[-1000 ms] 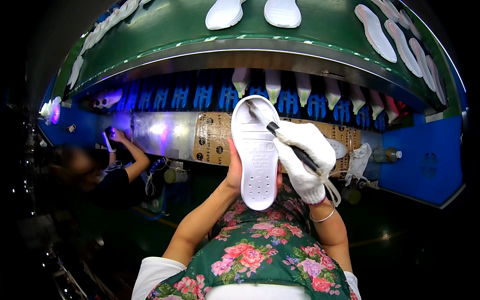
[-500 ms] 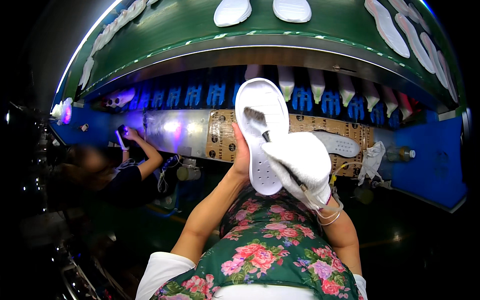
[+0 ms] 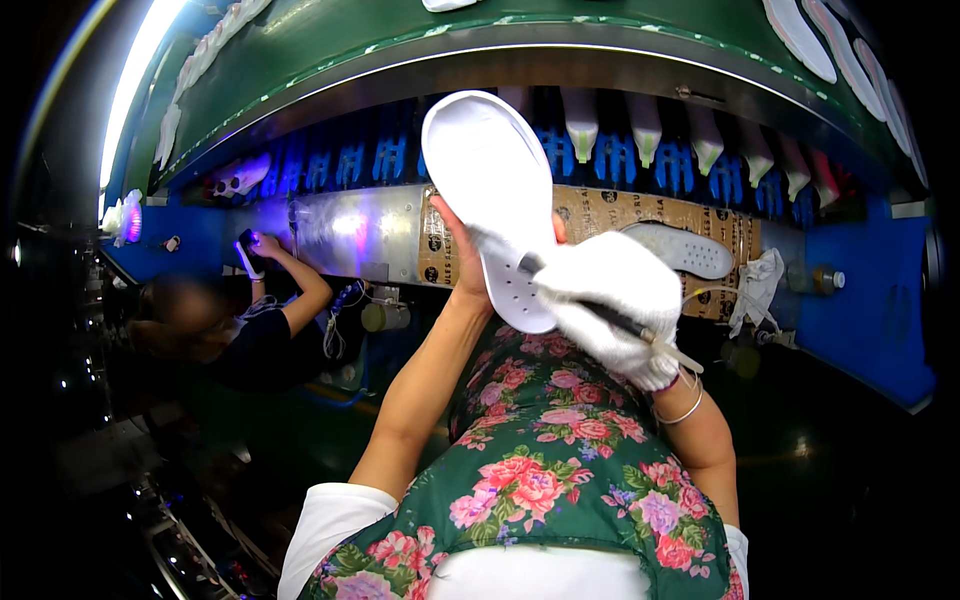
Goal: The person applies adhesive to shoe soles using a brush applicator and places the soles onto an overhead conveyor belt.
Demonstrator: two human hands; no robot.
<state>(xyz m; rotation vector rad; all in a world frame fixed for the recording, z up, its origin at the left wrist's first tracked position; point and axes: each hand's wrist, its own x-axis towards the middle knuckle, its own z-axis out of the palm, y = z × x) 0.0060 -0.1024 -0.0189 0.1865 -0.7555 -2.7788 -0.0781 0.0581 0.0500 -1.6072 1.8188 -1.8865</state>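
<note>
A white shoe sole is held up in front of me, wide end away and the end with small holes towards my body. My bare left hand grips it from beneath, thumb along the left edge and a fingertip showing at the right edge. My right hand, in a white knit glove, is closed round a dark-handled brush. The blurred bristles lie over the sole's narrow middle, near its left edge. A thin pale tube runs from the brush handle past my right wrist.
Behind the sole is a bench covered with brown printed cardboard, with a grey perforated sole on it. A white cloth and a jar are at right. Shoe parts hang along a blue rack. At left, another person's hand holds a shoe part.
The brush has moved from the wide part of the sole towards its narrow middle. The sole has shifted up and left and tilts differently. The whole view has shifted slightly.
</note>
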